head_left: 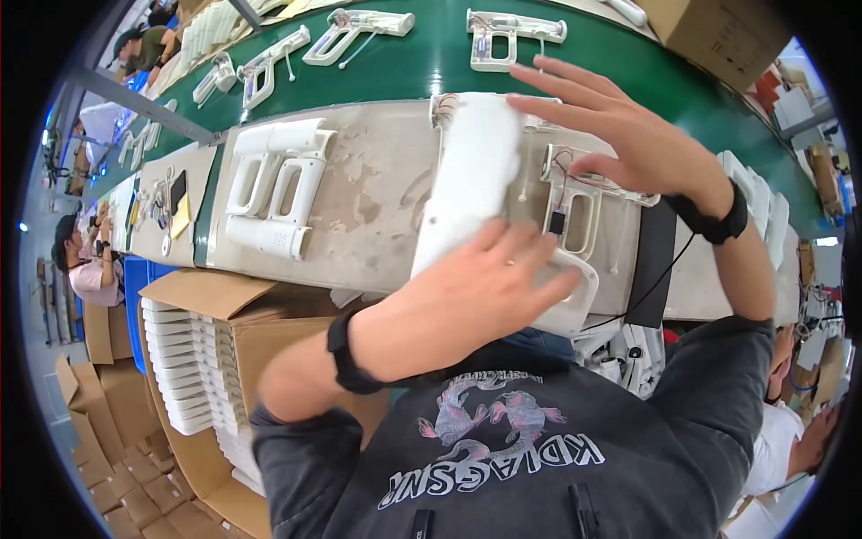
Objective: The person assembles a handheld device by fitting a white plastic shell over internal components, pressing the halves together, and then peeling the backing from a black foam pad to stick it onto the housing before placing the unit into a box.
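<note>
On the bench in front of me lies a long white plastic shell (pixel 471 162), blurred along its right edge. My left hand (pixel 476 283) is over its near end, fingers apart and slightly smeared; whether it touches the shell I cannot tell. My right hand (pixel 620 121) is raised at the far right with fingers spread, holding nothing. Below it is an open handheld-device housing (pixel 575 211) with a looped grip, red wires and a small black part. Another white looped piece (pixel 579 292) lies beside my left fingertips, partly hidden.
Two white looped shells (pixel 278 189) rest on the mat to the left. Beyond, several part-built devices (pixel 359 34) lie on a green conveyor belt (pixel 395 67). A carton (pixel 247 350) of stacked white shells stands near left. A black cable (pixel 651 292) runs from my right wristband.
</note>
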{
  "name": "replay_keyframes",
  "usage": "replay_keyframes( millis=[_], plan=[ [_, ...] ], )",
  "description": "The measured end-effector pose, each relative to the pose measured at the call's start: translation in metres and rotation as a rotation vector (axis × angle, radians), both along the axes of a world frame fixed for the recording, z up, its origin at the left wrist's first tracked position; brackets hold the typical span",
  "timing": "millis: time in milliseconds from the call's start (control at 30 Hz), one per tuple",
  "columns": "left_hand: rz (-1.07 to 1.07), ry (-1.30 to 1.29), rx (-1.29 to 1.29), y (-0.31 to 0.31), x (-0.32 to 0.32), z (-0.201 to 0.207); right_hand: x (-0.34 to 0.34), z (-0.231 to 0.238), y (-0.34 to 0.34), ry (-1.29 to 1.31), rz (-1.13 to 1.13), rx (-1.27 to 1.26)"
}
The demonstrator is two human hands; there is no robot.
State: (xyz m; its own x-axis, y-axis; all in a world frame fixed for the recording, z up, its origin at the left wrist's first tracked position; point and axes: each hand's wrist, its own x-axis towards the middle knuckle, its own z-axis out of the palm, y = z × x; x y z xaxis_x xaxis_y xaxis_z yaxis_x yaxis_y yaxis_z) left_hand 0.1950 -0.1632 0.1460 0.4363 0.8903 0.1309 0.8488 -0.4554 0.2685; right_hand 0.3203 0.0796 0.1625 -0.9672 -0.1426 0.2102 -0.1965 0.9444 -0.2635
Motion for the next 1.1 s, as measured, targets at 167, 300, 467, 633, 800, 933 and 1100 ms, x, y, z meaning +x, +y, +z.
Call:
replay_keyframes(
  millis=[167, 300, 467, 633, 800, 933, 1100],
  plan=[
    [-0.254, 0.375, -0.058, 0.024, 0.004, 0.010, 0.013, -0.002, 0.019, -0.097, -0.104, 0.023],
    [-0.367, 0.481, -0.109, 0.035, -0.014, 0.014, 0.011, -0.020, 0.024, 0.027, 0.035, 0.138],
    [-0.268, 0.434, -0.014, 0.056, -0.057, 0.023, -0.003, -0.044, 0.048, 0.156, -0.004, 0.078],
    [0.131, 0.292, -0.105, 0.102, -0.150, 0.021, -0.017, -0.079, 0.080, 0.121, -0.355, -0.165],
    [0.314, -0.163, -0.141, 0.151, -0.173, -0.061, -0.022, -0.117, 0.091, 0.065, -0.401, -0.254],
    [0.363, -0.271, -0.228, 0.157, -0.173, -0.096, -0.021, -0.133, 0.098, 0.021, -0.419, -0.269],
    [0.378, -0.324, -0.226, 0.157, -0.174, -0.103, -0.018, -0.143, 0.105, 0.012, -0.418, -0.271]
  ],
)
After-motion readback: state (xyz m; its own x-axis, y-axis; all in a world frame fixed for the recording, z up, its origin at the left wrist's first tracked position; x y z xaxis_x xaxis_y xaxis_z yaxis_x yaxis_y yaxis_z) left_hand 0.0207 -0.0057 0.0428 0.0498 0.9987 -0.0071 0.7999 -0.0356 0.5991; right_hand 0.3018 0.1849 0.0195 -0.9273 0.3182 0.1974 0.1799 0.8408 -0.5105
